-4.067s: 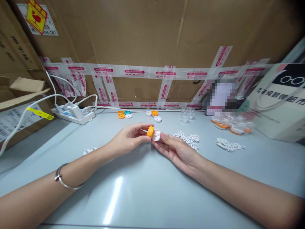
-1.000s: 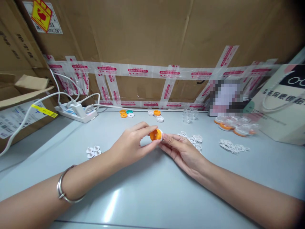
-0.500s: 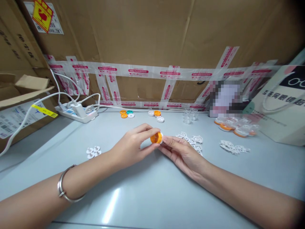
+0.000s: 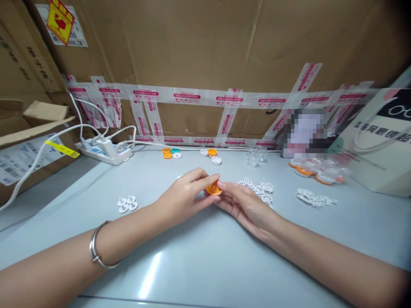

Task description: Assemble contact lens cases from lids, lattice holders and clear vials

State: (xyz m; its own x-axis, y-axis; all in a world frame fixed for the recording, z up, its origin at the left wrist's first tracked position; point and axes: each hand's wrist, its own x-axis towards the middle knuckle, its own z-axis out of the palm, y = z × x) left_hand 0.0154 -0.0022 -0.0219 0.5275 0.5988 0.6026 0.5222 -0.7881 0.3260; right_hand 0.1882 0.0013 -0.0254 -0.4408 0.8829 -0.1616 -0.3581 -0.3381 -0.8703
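A small round orange plastic cup point(image 4: 213, 188) is held between both hands above the middle of the table. My left hand point(image 4: 188, 192), with a silver bangle on the wrist, pinches its left side between thumb and fingers. My right hand point(image 4: 242, 199) grips its right edge, thumb on the rim and fingers curled beneath. The cup's hollow side faces up toward me; its underside is hidden. Just beyond my right hand lie white lattice-like plastic pieces point(image 4: 266, 188). White discs with stems point(image 4: 127, 204) stand left of my left forearm.
Orange, green and white rings point(image 4: 168, 155) lie at the back, near white and orange caps point(image 4: 216, 160). Clear cups point(image 4: 257, 156) and orange-based clear pieces point(image 4: 321, 171) stand to the right, beside a paper bag point(image 4: 379, 145). A power strip point(image 4: 115, 158) lies at the left.
The orange cup has tilted so its hollow side faces more upward, and its white edge no longer shows. My left hand has shifted slightly right.
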